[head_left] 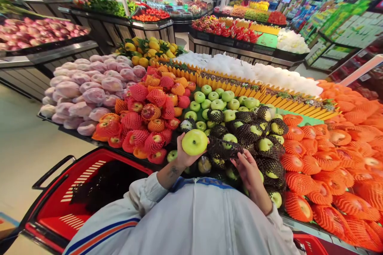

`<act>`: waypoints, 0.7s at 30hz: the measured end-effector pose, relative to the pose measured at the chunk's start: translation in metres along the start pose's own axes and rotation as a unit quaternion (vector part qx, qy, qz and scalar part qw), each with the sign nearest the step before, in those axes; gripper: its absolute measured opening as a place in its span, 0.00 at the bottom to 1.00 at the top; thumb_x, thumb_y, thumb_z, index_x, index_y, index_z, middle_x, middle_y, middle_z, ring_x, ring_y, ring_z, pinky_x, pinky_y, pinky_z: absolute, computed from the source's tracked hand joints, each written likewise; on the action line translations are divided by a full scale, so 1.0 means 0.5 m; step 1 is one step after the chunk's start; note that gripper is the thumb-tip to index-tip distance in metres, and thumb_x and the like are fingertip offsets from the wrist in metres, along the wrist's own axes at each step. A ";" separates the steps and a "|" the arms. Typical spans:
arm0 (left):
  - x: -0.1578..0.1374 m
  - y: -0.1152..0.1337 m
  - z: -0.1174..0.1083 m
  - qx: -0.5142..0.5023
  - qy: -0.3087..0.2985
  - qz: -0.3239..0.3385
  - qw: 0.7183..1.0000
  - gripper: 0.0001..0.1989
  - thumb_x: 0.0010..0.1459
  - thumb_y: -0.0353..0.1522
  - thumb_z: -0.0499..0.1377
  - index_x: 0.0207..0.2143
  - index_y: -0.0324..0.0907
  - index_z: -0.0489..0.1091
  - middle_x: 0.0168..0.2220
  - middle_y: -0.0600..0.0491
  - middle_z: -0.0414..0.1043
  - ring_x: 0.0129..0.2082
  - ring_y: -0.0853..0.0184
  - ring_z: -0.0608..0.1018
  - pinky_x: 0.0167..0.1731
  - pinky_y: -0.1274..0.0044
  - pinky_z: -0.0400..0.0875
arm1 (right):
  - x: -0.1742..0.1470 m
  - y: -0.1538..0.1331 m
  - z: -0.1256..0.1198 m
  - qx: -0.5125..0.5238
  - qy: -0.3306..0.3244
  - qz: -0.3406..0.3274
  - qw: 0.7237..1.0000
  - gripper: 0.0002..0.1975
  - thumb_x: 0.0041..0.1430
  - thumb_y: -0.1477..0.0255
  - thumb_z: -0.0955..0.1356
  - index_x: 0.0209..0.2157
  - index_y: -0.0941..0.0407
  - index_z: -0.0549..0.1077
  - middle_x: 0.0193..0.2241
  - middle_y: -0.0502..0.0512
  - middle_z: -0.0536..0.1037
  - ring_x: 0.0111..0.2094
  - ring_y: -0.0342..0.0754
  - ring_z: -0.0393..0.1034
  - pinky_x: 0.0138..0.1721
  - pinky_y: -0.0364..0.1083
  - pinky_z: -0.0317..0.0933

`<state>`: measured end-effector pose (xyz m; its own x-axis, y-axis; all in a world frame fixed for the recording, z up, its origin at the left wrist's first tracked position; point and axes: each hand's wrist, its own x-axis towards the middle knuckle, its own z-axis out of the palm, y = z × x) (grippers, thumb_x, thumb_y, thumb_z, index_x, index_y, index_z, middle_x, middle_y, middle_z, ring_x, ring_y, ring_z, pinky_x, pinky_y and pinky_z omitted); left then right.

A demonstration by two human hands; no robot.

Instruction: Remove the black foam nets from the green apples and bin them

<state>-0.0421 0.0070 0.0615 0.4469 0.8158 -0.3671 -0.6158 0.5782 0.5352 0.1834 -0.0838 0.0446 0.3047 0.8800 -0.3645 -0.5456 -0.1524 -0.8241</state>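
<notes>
My left hand (183, 156) is closed around a yellow-green apple (194, 142), which is bare and has its dark dimple facing up. My right hand (249, 170) pinches the end of a black foam net sleeve (226, 150), stretched out just right of the apple. Both hands are above the front of a heap of green apples. Bare green apples (218, 104) lie at the back of that heap. Closer in, several apples sit in black foam nets (265, 144). What lies directly under the hands is partly hidden.
Red-netted fruit (155, 125) and wrapped purple-pink fruit (86, 89) are piled to the left. Orange-netted fruit (323, 167) fills the right side. A yellow picket divider (233, 87) runs behind the apples. At lower left stands a red basket (49, 203) holding something black.
</notes>
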 end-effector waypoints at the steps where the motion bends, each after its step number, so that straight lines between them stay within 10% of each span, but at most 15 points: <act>1: 0.001 0.000 -0.002 -0.015 -0.010 -0.005 1.000 0.31 0.50 0.57 0.57 0.39 0.38 0.70 0.37 0.45 0.77 0.40 0.59 0.78 0.36 0.73 0.74 | 0.000 -0.002 -0.001 0.026 -0.001 0.017 1.000 0.21 0.42 0.65 0.81 0.38 0.51 0.75 0.38 0.49 0.79 0.36 0.47 0.73 0.40 0.46 0.70; 14: 0.020 -0.034 -0.011 0.056 -0.108 -0.045 0.992 0.34 0.48 0.59 0.57 0.40 0.39 0.74 0.40 0.41 0.79 0.51 0.46 0.76 0.42 0.66 0.74 | -0.032 -0.016 0.001 -0.071 -0.043 -0.039 0.996 0.26 0.50 0.46 0.73 0.42 0.50 0.74 0.34 0.54 0.74 0.31 0.51 0.67 0.34 0.50 0.67; 21: 0.053 -0.082 0.000 0.054 -0.080 -0.068 0.993 0.31 0.58 0.52 0.57 0.50 0.34 0.72 0.43 0.40 0.80 0.49 0.50 0.79 0.48 0.65 0.73 | -0.048 -0.038 0.033 -0.170 -0.273 -0.060 0.945 0.32 0.41 0.56 0.80 0.49 0.51 0.76 0.38 0.55 0.78 0.37 0.56 0.73 0.39 0.50 0.67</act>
<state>-0.0048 0.0047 0.0298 0.6231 0.7134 -0.3206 -0.4733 0.6703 0.5716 0.1733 -0.0946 0.0761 -0.1501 0.9869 -0.0586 -0.2231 -0.0916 -0.9705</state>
